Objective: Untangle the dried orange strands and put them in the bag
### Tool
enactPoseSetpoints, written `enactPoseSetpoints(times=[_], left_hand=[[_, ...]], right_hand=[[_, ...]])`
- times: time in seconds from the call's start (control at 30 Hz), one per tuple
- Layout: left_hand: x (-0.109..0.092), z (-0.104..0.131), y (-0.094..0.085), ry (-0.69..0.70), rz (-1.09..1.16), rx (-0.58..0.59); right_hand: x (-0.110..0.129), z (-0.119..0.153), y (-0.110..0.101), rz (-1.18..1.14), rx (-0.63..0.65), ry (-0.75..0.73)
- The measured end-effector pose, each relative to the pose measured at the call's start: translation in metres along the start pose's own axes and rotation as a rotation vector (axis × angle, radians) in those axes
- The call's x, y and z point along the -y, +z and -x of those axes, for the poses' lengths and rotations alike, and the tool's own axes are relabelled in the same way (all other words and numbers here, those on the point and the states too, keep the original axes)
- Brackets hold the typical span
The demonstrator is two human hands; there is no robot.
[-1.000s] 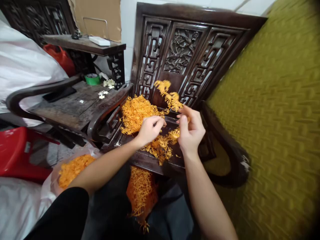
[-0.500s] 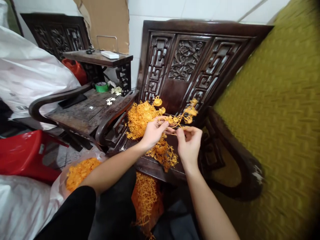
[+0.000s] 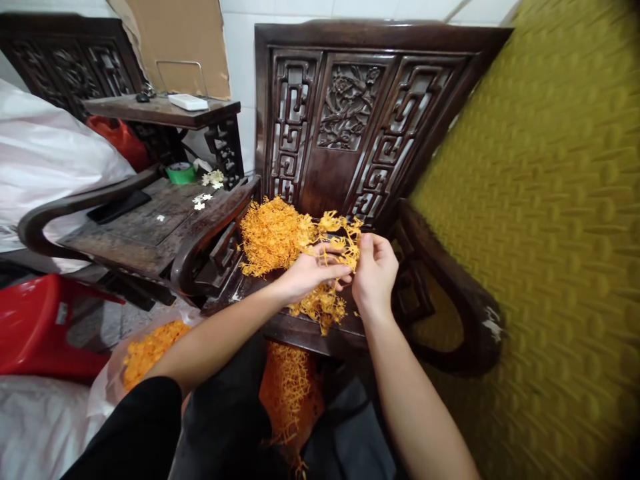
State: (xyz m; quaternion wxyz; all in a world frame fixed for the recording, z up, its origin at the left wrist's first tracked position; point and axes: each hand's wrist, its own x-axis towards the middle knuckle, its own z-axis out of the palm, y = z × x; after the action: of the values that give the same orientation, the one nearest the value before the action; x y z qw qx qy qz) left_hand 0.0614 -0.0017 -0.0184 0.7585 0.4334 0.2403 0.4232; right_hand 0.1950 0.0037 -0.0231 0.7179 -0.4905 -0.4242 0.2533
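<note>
Left hand [image 3: 311, 271], right hand [image 3: 376, 270] — fingers of both pinching an orange sprig [image 3: 338, 244] beside the heap [image 3: 270, 237]; hard tugging could snap it.

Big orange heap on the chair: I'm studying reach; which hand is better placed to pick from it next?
Likely the left hand: it is nearer the big orange heap, while the right hand sits farther off, beyond the left.

Forearms [image 3: 220, 333] angle inward, left hand [image 3: 311, 272] loosely curled, right hand [image 3: 376, 270] pinching.
</note>
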Motion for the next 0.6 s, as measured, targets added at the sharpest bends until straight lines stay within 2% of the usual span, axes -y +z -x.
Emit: enactPoseSetpoints(times=[0.1,0.23,0.3,0.4,0.47,0.53,0.6], left_hand=[[-0.002,0.002,-0.001,-0.089,-0.026,0.048],[-0.009,0.004,0.000,-0.193,-0.150,0.138],[-0.013,0.005,0.002,-0.244,-0.166,0.135],[-0.023,0.010,0.002,-0.260,-0.139,0.096],[-0.031,0.016,-0.001,-0.256,-0.146,0.100],[-0.038,0.021,-0.008,-0.237,-0.165,0.101],[-0.043,0.024,-0.016,-0.218,-0.165,0.079]], right_hand=[[0.003,-0.006,-0.003,0.065,-0.005,-0.014],[-0.001,-0.017,-0.007,0.138,0.057,-0.056],[-0.005,-0.026,-0.009,0.186,0.068,-0.095],[-0.014,-0.047,-0.018,0.212,-0.061,-0.149],[-0.022,-0.063,-0.029,0.138,-0.239,-0.083],[-0.029,-0.073,-0.042,0.010,-0.352,0.070],[-0.033,-0.070,-0.051,-0.132,-0.279,0.249]])
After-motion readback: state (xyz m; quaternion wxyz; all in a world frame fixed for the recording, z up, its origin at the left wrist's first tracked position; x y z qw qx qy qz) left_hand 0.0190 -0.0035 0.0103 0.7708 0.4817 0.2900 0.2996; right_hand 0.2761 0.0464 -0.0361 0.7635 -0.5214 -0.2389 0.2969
